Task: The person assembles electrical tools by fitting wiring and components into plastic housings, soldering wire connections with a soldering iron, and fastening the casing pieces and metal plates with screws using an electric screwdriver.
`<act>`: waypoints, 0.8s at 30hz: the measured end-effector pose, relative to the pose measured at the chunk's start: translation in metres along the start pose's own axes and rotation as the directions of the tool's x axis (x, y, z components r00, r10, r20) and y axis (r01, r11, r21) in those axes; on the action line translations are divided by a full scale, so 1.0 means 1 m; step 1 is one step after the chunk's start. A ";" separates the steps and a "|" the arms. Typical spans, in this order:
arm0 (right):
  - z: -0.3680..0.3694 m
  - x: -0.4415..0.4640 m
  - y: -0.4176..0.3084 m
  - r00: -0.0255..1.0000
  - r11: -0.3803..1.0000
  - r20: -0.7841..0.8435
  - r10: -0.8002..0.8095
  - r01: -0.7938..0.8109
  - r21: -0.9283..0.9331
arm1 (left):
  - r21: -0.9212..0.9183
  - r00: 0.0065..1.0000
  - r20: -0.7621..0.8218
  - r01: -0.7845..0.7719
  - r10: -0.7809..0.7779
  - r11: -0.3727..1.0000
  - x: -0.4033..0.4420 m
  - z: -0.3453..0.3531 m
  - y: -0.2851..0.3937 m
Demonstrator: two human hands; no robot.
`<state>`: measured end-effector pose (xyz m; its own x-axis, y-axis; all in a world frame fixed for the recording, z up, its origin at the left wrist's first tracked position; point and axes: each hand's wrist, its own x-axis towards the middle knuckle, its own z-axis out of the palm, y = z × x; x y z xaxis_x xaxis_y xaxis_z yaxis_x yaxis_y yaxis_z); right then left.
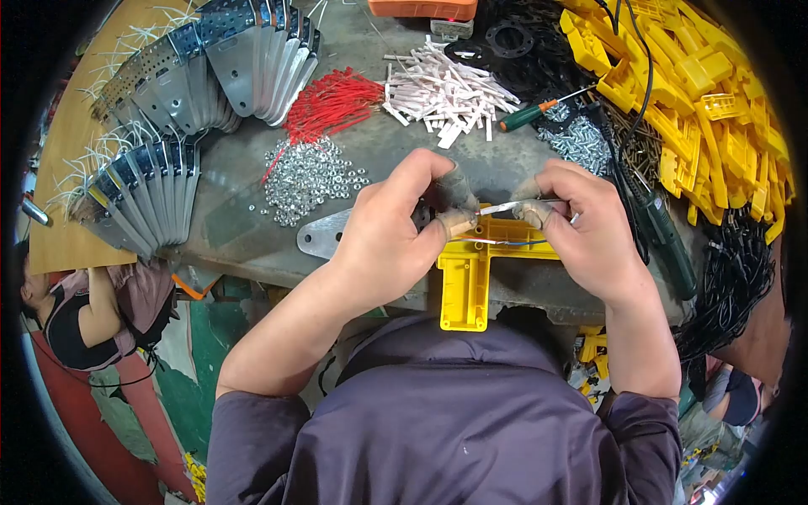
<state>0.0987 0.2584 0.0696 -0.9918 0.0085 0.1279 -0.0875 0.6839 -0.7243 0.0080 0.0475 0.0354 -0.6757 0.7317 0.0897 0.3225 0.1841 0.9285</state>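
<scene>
Between my two hands, above a yellow plastic housing (465,295), runs a thin white wire-like piece (502,207). My left hand (391,231) is closed, its covered thumb and forefinger pinching at the left end of this piece. From the other side, the closed fingers of my right hand (585,223) pinch it too; their tips partly hide it. A blue wire (526,243) crosses the housing just below. The housing lies at the table edge against my front. Partly under my left hand is a flat metal plate (320,236) with holes.
Metal nuts (307,181), red pieces (332,103), white strips (446,88) and screws (581,143) lie in piles beyond my hands. A green screwdriver (526,116) rests near the screws. Metal plates (172,88) fan out at left; yellow housings (707,93) heap at right. Another person (93,316) sits far left.
</scene>
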 end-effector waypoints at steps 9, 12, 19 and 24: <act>0.014 -0.001 0.004 0.986 0.881 -0.026 0.165 -0.136 0.454 | -0.126 0.998 -0.002 0.055 -0.055 0.991 0.003 0.002 0.001; 0.016 -0.002 0.007 0.987 0.878 -0.003 0.158 -0.139 0.457 | -0.110 1.000 -0.005 0.019 -0.020 0.994 0.003 0.001 -0.001; 0.009 0.002 0.002 0.978 0.908 0.021 0.206 -0.199 0.370 | -0.093 0.999 0.017 0.031 -0.030 0.995 0.003 0.000 0.000; 0.012 0.002 0.012 0.994 0.992 -0.109 -0.012 0.026 0.123 | -0.102 1.000 -0.009 0.020 -0.021 0.995 0.003 0.002 0.000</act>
<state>0.0943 0.2582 0.0530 -0.9745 0.0796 0.2096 -0.1236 0.5894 -0.7983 0.0073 0.0512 0.0347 -0.6885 0.7215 0.0732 0.2394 0.1308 0.9621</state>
